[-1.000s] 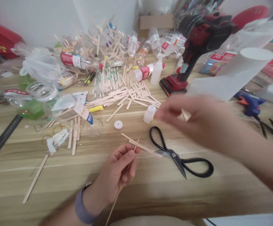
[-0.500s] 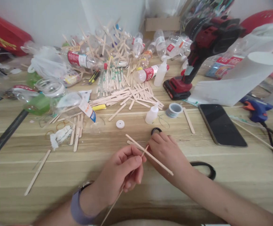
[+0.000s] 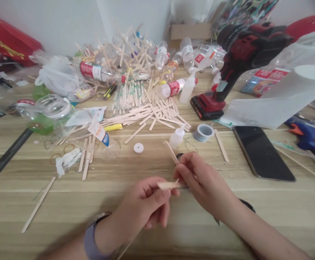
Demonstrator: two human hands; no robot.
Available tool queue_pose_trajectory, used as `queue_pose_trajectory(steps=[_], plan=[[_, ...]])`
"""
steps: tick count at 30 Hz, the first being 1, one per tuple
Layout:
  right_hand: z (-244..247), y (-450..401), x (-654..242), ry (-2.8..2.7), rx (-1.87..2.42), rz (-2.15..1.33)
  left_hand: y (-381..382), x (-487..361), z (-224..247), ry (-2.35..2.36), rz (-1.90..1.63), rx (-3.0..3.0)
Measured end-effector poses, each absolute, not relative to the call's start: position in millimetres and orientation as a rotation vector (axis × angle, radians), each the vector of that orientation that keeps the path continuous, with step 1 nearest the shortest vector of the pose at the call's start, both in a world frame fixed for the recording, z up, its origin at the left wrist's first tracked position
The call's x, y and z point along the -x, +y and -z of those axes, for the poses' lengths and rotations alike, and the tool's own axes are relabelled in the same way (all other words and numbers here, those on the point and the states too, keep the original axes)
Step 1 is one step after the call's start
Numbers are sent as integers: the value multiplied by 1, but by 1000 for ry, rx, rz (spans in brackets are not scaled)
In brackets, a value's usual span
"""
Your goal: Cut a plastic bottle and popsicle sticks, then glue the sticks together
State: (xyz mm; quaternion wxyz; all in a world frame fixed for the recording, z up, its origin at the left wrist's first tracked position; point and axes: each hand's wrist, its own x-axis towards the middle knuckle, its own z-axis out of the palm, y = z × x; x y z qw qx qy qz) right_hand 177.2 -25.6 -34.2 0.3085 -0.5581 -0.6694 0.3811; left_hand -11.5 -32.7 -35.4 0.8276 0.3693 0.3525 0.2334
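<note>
My left hand (image 3: 149,202), with a purple watch strap at the wrist, pinches a thin wooden stick (image 3: 124,249) running down toward the front edge, and a flat wooden piece (image 3: 168,185) shows at its fingertips. Close beside it, my right hand (image 3: 198,177) is closed on a flat wooden stick (image 3: 170,151) pointing up and left. Where the pieces meet between the hands is partly hidden by fingers. Black-handled scissors (image 3: 246,206) lie mostly under my right hand and forearm. A white dropper bottle (image 3: 177,137) and a thread spool (image 3: 203,133) stand just beyond.
Behind lie a pile of wooden sticks (image 3: 157,112) and plastic bottles. On the right are a red drill (image 3: 208,104), a phone (image 3: 263,153) and a blue glue gun (image 3: 305,133). Toward the left, a loose stick (image 3: 39,204) and a black bar (image 3: 8,159) rest on the table.
The long stick that crossed between my hands has swung round and is now held by my right hand, which has turned and risen into clearer view. The view has shifted slightly.
</note>
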Motion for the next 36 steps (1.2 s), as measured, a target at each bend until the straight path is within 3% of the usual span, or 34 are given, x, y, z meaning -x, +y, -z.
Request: queue_pose_trajectory(steps=[4, 36], plan=[[29, -30, -175, -1397, 1355, -1503, -33, 12, 39, 792, -514, -739], [27, -38, -168, -1152, 1361, -1773, -30, 16, 38, 833, -444, -670]])
